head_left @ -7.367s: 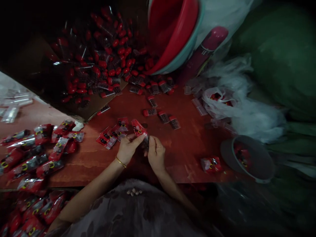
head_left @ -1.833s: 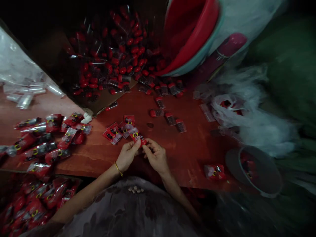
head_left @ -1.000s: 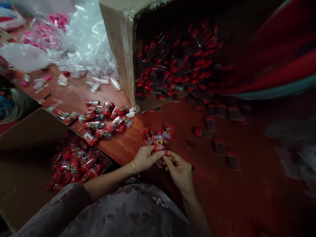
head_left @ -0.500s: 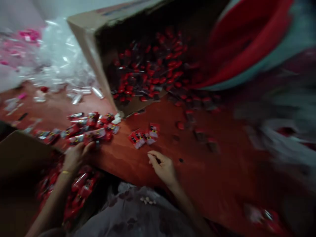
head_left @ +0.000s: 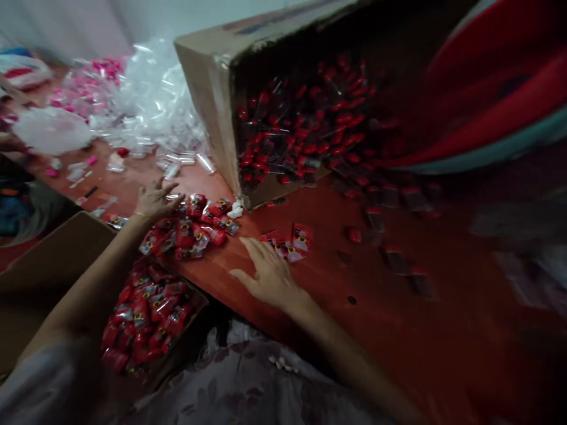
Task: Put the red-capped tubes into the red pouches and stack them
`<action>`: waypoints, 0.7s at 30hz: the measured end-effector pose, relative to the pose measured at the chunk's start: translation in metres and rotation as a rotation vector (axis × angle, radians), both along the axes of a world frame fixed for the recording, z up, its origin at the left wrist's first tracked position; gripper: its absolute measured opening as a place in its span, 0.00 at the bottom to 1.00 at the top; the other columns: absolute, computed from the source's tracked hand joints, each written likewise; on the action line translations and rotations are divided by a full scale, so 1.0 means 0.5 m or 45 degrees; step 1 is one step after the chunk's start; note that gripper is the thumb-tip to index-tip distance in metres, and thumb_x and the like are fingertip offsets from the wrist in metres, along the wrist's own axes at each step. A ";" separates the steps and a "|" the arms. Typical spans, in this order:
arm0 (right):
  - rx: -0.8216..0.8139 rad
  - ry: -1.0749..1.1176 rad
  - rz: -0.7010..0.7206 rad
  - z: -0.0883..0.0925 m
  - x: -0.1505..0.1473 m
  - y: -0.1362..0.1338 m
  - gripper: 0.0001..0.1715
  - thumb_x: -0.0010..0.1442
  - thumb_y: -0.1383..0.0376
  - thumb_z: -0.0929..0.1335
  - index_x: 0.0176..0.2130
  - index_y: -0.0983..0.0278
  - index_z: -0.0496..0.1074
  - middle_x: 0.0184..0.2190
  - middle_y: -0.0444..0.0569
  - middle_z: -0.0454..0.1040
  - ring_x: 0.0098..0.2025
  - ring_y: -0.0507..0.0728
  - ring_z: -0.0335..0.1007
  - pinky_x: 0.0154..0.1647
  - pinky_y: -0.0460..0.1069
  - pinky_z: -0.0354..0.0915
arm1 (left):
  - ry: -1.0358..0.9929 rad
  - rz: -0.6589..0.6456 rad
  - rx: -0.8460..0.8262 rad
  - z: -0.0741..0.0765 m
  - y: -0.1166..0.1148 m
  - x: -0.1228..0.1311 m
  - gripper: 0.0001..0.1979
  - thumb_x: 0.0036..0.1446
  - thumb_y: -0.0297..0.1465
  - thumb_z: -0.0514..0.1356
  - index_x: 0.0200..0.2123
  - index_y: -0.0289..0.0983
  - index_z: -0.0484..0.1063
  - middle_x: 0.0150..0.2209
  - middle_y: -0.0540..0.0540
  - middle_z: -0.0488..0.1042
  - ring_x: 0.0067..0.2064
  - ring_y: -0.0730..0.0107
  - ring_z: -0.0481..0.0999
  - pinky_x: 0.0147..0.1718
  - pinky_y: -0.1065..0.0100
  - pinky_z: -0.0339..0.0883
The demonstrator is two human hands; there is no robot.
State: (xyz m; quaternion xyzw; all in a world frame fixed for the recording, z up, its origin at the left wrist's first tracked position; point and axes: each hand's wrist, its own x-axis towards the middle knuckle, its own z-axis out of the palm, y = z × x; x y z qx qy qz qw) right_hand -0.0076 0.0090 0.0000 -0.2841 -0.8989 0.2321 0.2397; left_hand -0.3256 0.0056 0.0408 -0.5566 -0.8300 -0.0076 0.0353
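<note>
My left hand (head_left: 156, 202), fingers spread, reaches over the left side of a pile of small red packets (head_left: 188, 233) on the red tabletop (head_left: 319, 319). To the right of that pile, my right hand (head_left: 268, 273) hovers or rests with fingers stretched out and thumb apart; I cannot tell whether it touches the table. Just beyond its fingers lie a few flat red wrappers (head_left: 302, 237) with black and yellow marks, partly hidden by the hand. Below the table edge, a cardboard box (head_left: 57, 248) holds many more red packets (head_left: 144, 313).
A large cardboard box (head_left: 210, 100) on its side spills clear tubes with red caps (head_left: 310, 130). Clear plastic pieces (head_left: 162, 100) and pink pieces (head_left: 84, 88) are heaped at the back left. A red basin (head_left: 500, 100) stands at right. Another person's hand (head_left: 11, 143) shows at far left.
My left hand has moved up and forward from the pile's near edge to its far left side. My right hand has gone from curled to outstretched, closer to the wrappers. The view has shifted left.
</note>
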 end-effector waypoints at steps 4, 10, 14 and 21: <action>0.059 -0.205 -0.001 -0.018 -0.142 0.017 0.52 0.51 0.42 0.64 0.61 0.72 0.52 0.59 0.63 0.56 0.59 0.68 0.52 0.56 0.61 0.53 | -0.123 -0.340 -0.183 -0.070 0.040 -0.075 0.21 0.58 0.40 0.48 0.50 0.41 0.69 0.55 0.41 0.66 0.57 0.52 0.60 0.53 0.50 0.52; 0.037 -0.257 -0.148 -0.067 -0.230 0.019 0.58 0.46 0.37 0.63 0.63 0.68 0.46 0.61 0.61 0.52 0.60 0.69 0.46 0.57 0.62 0.48 | -0.276 -0.502 -0.070 -0.116 0.021 -0.088 0.26 0.58 0.45 0.45 0.53 0.40 0.66 0.53 0.44 0.69 0.58 0.57 0.60 0.56 0.55 0.52; -0.037 -0.308 -0.147 -0.056 -0.259 0.041 0.74 0.34 0.34 0.67 0.65 0.66 0.35 0.64 0.64 0.41 0.58 0.73 0.47 0.54 0.64 0.49 | -0.399 -0.601 -0.016 -0.115 0.027 -0.084 0.28 0.56 0.46 0.47 0.58 0.41 0.59 0.58 0.44 0.63 0.61 0.57 0.55 0.58 0.51 0.47; -0.050 -0.388 0.050 -0.046 -0.286 0.042 0.72 0.34 0.34 0.67 0.64 0.66 0.38 0.64 0.70 0.35 0.56 0.75 0.50 0.51 0.68 0.49 | -0.504 -0.891 -0.111 -0.097 0.009 -0.100 0.17 0.57 0.38 0.48 0.43 0.44 0.74 0.52 0.46 0.71 0.62 0.61 0.56 0.60 0.49 0.46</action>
